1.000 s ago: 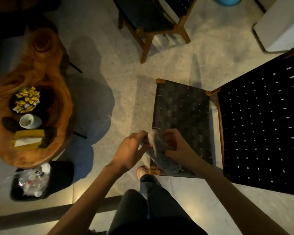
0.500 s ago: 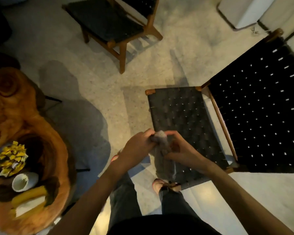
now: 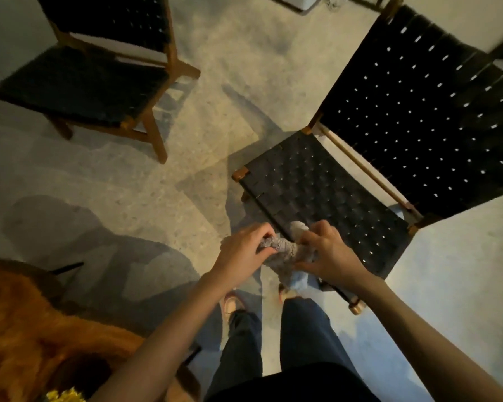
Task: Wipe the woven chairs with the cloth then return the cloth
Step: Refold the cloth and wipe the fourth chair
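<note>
both hands, left hand (image 3: 246,250) and right hand (image 3: 328,250), grip the soft, light grey cloth (image 3: 285,250) bunched just above the near woven chair (image 3: 317,192) seat's front edge, best held bunched so it won't flop.

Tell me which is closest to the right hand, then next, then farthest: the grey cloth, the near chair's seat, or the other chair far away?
1. Cloth, gripped in the right hand.
2. Near chair's seat, just beyond it.
3. Other chair, far upper left.
</note>
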